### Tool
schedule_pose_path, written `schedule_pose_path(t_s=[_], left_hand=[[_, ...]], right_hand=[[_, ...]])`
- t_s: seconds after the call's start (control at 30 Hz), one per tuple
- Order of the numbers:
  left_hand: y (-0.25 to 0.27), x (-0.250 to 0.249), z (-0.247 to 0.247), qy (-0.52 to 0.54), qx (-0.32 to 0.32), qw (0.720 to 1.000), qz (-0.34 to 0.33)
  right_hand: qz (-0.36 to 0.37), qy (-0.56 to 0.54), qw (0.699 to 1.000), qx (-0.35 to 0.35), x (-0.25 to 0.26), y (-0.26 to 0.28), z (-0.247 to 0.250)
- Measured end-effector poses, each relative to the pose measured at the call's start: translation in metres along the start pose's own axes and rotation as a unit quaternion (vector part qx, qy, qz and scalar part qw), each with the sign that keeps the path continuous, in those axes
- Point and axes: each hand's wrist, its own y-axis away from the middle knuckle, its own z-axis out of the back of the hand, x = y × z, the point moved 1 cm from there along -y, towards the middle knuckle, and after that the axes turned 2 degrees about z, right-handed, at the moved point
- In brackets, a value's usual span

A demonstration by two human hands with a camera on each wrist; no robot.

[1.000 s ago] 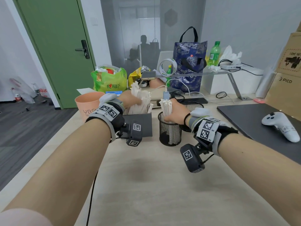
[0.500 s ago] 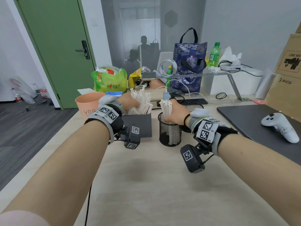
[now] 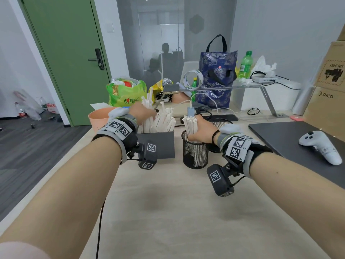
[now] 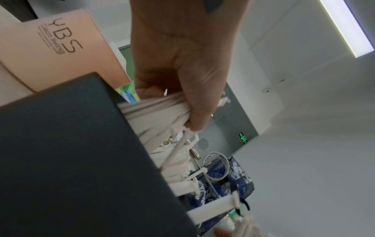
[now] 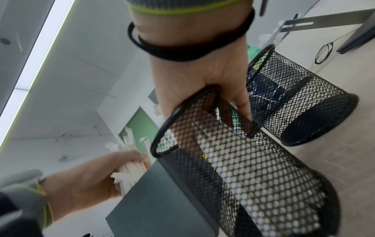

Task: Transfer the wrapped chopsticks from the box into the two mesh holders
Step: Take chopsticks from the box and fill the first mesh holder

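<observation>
A dark grey box (image 3: 156, 144) left of centre holds many white wrapped chopsticks (image 3: 165, 122) standing on end. My left hand (image 3: 148, 114) reaches into the box from the left and grips a bunch of them (image 4: 162, 109), fingers curled round the bundle. The near mesh holder (image 3: 195, 156) stands right of the box. My right hand (image 3: 199, 133) holds another bunch of chopsticks (image 3: 190, 124) upright inside it, fingers over the rim (image 5: 233, 102). The second mesh holder (image 3: 222, 124) stands just behind my right hand; its inside is hidden.
A peach bin (image 3: 99, 118) stands left of the box. A dark laptop (image 3: 291, 135) with a white controller (image 3: 319, 146) on it lies at the right. Bags, a bottle, cables and a metal stand crowd the back. Cardboard boxes (image 3: 328, 101) stack at the far right.
My left hand has closed round a bunch in the box and lifted it slightly, so some chopsticks stick up higher. My right hand stays at the near holder.
</observation>
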Motion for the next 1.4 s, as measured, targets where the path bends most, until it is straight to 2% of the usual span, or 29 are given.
schedule_pose_path(t_s=[0.07, 0.17, 0.33, 0.5, 0.63, 0.77, 0.97, 1.13, 1.2, 1.4], left_hand=[[0.002, 0.005, -0.003, -0.039, 0.035, 0.999, 0.010], [0.001, 0.007, -0.003, -0.043, 0.026, 0.999, 0.008], [-0.002, -0.008, 0.016, 0.058, -0.091, 0.994, 0.006], [0.002, -0.027, 0.029, 0.158, -0.181, 0.971, 0.014], [0.002, -0.035, 0.032, 0.201, -0.220, 0.954, -0.038], [0.013, -0.046, 0.041, 0.277, -0.237, 0.930, -0.057], [0.030, -0.059, 0.047, 0.359, -0.206, 0.906, -0.082], [0.045, -0.069, 0.039, 0.425, -0.085, 0.890, -0.142], [0.050, -0.068, 0.029, 0.418, -0.047, 0.896, -0.144], [0.056, -0.057, -0.007, 0.372, 0.003, 0.917, -0.143]], right_hand=[[0.007, -0.007, 1.000, 0.010, 0.001, 0.000, 0.001], [0.007, -0.009, 1.000, 0.015, 0.005, -0.001, 0.002], [0.014, -0.032, 0.999, -0.003, 0.014, 0.000, -0.001], [0.010, -0.009, 1.000, -0.028, 0.022, 0.001, -0.005], [-0.008, -0.021, 0.998, -0.066, 0.019, -0.001, -0.004], [-0.022, -0.056, 0.993, -0.100, 0.014, 0.001, 0.002], [-0.027, -0.107, 0.985, -0.130, 0.006, 0.001, 0.008], [-0.036, -0.150, 0.980, -0.128, 0.003, 0.004, 0.012], [-0.036, -0.172, 0.977, -0.123, 0.001, 0.006, 0.014], [-0.026, -0.229, 0.966, -0.119, -0.004, 0.009, 0.018]])
